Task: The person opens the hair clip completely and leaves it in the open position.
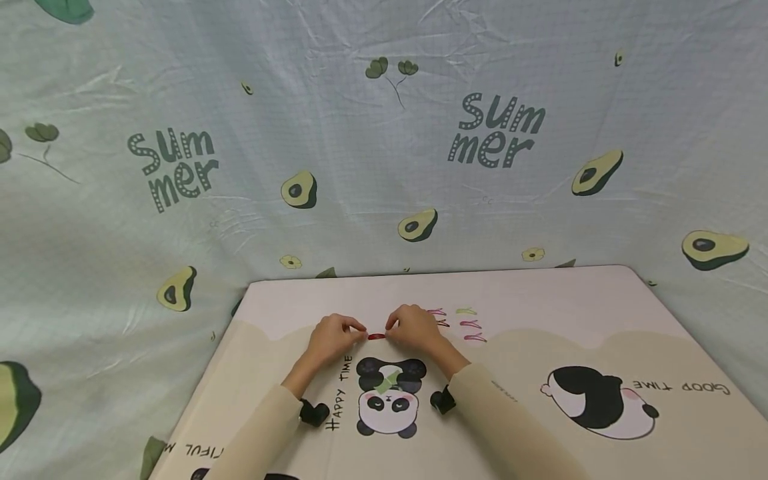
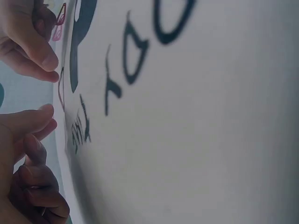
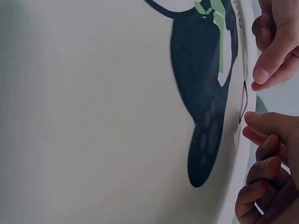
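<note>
A small red hair clip (image 1: 376, 337) lies on the table between both hands in the head view. The left hand (image 1: 335, 335) is at its left end, thumb and forefinger close together with the tips beside the clip. At the clip's right end is the right hand (image 1: 414, 327), its thumb and forefinger extended and the other fingers bent. In the right wrist view the clip (image 3: 243, 102) shows as a thin loop against the tabletop, and a narrow gap separates it from the fingertips of both hands.
Beyond the right hand lie several more clips, including a yellow-green clip (image 1: 466, 311) and a pink clip (image 1: 475, 338). The table (image 1: 510, 387) has a printed panda cover. A white curtain (image 1: 354, 133) with avocado prints hangs behind its far edge.
</note>
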### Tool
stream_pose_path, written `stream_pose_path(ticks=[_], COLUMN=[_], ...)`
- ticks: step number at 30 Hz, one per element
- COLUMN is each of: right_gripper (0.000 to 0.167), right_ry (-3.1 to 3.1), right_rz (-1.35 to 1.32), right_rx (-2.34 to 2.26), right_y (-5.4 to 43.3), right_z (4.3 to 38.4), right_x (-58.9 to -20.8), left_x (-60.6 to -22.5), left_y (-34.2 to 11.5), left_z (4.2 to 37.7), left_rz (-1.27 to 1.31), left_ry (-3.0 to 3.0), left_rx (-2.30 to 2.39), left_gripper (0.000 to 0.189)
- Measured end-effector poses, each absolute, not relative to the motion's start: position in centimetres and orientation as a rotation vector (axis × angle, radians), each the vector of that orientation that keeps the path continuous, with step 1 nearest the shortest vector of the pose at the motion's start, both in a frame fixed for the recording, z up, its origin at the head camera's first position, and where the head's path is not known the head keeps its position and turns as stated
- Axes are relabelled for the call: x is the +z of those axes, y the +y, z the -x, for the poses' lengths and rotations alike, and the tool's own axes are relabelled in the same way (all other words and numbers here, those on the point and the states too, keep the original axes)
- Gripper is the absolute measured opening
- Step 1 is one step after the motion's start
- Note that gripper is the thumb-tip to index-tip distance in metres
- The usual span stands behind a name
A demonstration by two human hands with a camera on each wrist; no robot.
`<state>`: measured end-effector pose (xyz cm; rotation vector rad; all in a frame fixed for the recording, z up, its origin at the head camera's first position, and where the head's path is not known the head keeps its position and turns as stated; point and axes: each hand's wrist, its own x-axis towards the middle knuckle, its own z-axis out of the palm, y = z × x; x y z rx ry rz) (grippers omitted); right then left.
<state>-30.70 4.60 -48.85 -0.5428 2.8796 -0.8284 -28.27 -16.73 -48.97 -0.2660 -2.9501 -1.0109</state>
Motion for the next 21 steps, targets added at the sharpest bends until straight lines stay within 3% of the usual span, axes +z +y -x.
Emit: stream_pose_path(ticks=[10,21], right_gripper=[0.010,0.007], right_ry=[2.926,2.863], right_rz=[0.553,0.485], right_rx=[-0.823,-0.929], right_y=[4.41,3.88], right_z=[30.32,30.37], right_x=[-49.60,-49.60], left_x=[-49.32,-49.31], left_y=[-16.59,-16.35], left_z=[28.07,28.30], left_rz=[0.334,0.331], left_ry=[-2.970,-2.981], left_rx=[-0.980,-0.992], left_gripper=[0.017,0.008])
